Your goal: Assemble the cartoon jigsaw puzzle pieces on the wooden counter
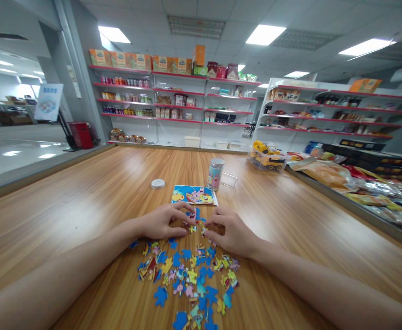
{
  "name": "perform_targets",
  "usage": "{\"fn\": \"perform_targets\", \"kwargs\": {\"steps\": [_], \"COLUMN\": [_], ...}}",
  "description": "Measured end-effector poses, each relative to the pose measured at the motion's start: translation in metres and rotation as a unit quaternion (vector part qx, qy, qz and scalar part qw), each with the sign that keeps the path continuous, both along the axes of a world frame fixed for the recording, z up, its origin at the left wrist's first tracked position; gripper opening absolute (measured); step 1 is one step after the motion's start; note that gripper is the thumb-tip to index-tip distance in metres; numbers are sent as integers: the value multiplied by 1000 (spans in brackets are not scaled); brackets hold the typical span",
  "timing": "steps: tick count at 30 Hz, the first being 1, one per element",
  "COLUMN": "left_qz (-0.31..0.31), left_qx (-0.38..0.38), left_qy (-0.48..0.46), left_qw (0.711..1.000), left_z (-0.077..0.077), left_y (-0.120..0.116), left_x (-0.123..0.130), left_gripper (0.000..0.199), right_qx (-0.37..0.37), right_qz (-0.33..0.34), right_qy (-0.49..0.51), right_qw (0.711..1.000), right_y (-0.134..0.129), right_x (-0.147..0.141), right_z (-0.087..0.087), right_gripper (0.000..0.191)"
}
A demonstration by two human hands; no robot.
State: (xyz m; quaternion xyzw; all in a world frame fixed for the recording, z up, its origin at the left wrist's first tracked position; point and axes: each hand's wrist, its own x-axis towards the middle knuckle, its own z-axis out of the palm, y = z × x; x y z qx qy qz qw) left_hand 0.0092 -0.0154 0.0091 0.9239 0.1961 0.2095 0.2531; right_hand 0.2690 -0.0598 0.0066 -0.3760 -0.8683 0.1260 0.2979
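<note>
Puzzle pieces, axes every way; left hand, grip apart; right hand, grip unclear

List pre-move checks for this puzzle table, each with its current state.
1. Left hand and right hand both in view: ok.
2. Picture card visible beyond the hands: ok, most of it shows.
3. Tin upright, apart from both hands: ok.
4. Loose puzzle pieces sorted by colour: not ok, blue, yellow and pink lie mixed.
5. Piece pinched in the right hand: cannot tell, too small at the fingertips.
</note>
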Motion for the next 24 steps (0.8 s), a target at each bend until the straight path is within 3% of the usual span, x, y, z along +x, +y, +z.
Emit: {"fn": "perform_targets", "kwargs": {"steps": [7, 18, 24], "left_qz": [-18, -31, -24], "left_qx": [-49, 45, 77], "left_qy": [-65, -10, 25], "left_qw": [997, 998, 996], "left_z": [2, 1, 4], "left_y": [-1, -3, -7], "left_x": [-2, 0, 2], "left_gripper": [21, 32, 35], "right_qx": [5, 35, -1], "right_qz": [-26, -40, -24], "right_qy": [11, -22, -11], "right_qw": [1000, 998, 1000], "right_y": [0, -4, -3], "right_x": [1, 0, 0], "right_z": [1, 5, 5], "right_gripper": [6, 9, 8]}}
